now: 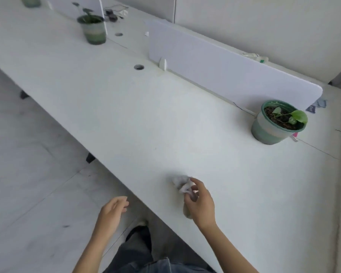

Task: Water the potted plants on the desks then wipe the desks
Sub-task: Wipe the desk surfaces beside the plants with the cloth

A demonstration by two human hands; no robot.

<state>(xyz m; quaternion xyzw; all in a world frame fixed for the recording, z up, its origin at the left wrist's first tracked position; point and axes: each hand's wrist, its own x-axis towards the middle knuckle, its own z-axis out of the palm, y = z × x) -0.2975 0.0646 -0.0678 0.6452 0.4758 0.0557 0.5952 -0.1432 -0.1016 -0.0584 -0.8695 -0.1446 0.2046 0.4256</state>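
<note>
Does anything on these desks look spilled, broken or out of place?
Nothing looks spilled or broken. Both clearly seen plant pots, the near one and the far one, stand upright. The only clutter is a tangle of dark cables beyond the far divider and small bits of paper behind the near pot. The right hand holds a crumpled cloth.

potted plants: we count three (278, 122) (93, 29) (30, 1)
cloths: one (182, 184)
divider panels: two (224, 67) (75, 4)
hands: two (111, 211) (200, 203)

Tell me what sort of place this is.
Probably an open-plan office: a long white desk split by low privacy dividers, with cable holes in the top and small potted plants at the workstations.
</note>
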